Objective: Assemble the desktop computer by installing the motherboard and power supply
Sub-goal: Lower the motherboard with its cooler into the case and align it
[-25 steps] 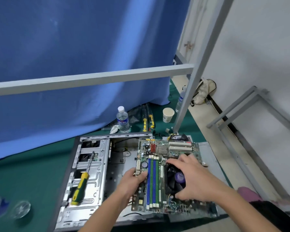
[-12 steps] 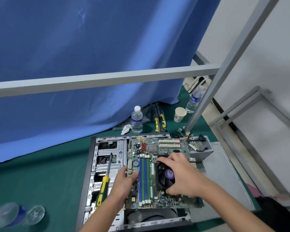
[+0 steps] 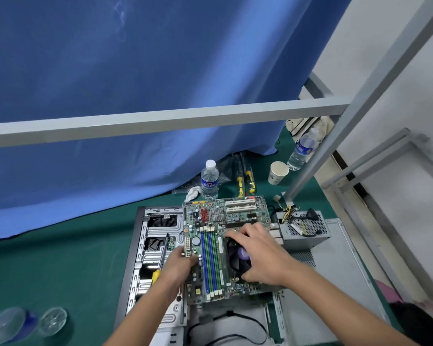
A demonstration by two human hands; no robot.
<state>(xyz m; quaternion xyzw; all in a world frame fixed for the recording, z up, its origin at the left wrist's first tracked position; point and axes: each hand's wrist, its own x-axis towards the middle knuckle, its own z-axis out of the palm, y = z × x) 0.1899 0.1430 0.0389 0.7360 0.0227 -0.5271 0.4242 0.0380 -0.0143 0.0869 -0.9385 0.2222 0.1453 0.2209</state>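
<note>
Hands hold the motherboard (image 3: 225,245) from both sides. The left hand (image 3: 180,267) grips its left edge with curled fingers, and the right hand (image 3: 260,255) is spread over the black cooler fan (image 3: 238,258), fingers bent around it. Compared with one second ago, the board has moved toward the far side of the open computer case (image 3: 158,265) and sits higher over the case, so more of the empty case floor with its black cable (image 3: 235,318) now shows at the near side. I judge that the person is still shifting the board to find its place; it seems not seated yet, and no screw is in.

The yellow-handled screwdriver (image 3: 160,260) lies on the drive bay at the left part of the case, just beside the left hand. The power supply (image 3: 303,231) rests outside the case, on the grey side panel (image 3: 335,283) near the right edge of the desk (image 3: 60,258), so this step is not yet done. At the far edge stand a water bottle (image 3: 209,181) and a paper cup (image 3: 276,172).
</note>
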